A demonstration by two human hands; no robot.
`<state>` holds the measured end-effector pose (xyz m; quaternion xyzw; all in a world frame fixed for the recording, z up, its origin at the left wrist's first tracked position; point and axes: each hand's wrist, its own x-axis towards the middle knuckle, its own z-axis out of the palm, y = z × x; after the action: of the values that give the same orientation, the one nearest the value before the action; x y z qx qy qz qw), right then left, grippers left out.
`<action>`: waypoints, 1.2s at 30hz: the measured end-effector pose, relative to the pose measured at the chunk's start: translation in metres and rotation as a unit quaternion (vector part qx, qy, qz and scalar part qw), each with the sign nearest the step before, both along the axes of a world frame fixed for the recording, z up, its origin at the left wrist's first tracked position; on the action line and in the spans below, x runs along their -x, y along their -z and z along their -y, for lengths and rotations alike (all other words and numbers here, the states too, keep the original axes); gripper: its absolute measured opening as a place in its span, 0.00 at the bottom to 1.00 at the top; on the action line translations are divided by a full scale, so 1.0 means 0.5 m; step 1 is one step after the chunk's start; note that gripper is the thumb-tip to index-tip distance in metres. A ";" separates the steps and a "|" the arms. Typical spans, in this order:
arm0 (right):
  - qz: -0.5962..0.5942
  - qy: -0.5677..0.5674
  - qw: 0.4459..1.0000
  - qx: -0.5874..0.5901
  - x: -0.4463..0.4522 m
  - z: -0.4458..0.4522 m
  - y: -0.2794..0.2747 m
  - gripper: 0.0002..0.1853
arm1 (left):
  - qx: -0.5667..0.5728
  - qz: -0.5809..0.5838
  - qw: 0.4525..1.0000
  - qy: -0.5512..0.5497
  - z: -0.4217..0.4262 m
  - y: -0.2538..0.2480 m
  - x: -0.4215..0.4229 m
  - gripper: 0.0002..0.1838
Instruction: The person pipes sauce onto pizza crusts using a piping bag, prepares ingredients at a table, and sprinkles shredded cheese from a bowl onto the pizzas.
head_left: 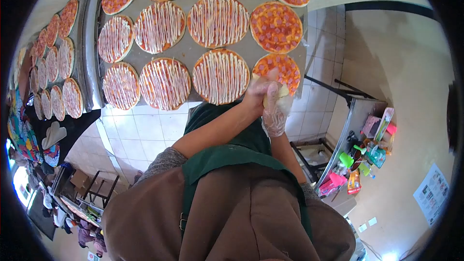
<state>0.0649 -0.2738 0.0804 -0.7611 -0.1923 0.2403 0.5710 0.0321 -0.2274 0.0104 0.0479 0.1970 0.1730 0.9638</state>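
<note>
My right hand (274,120), in a clear plastic glove, is closed around a piping bag (282,97) of pale sauce. My left hand (257,88), blurred by motion, is closed at the bag's other side, over the near edge of a pizza (279,70) topped with diced meat and orange sauce. The bag's tip is hidden by the hands. Left of it lies a pizza with white sauce lines (221,77), and another striped pizza (165,83) sits beyond that. Behind the hands is an unstriped pizza (276,27).
The pizzas lie in rows on a grey metal table (191,50). A second tray (83,63) of pizzas stands at the left, near a person in a colourful shirt (24,130). At right, a side table (345,137) bears bottles and packets.
</note>
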 end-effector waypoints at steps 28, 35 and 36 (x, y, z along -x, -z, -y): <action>-0.256 0.020 0.964 -0.069 -0.327 -0.218 0.129 0.22 | 0.192 -0.232 0.949 -0.092 -0.210 0.058 -0.313 0.20; -0.220 0.038 0.972 -0.077 -0.367 -0.260 0.154 0.19 | 0.147 -0.270 0.950 -0.059 -0.258 0.062 -0.350 0.13; -0.281 0.071 0.955 -0.062 -0.337 -0.241 0.102 0.20 | 0.155 -0.267 0.949 -0.061 -0.218 0.074 -0.330 0.15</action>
<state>0.2333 -0.1533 0.0293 -0.6376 0.0158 0.3905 0.6639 0.1970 -0.1182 -0.0266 -0.0700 0.4743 0.1796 0.8590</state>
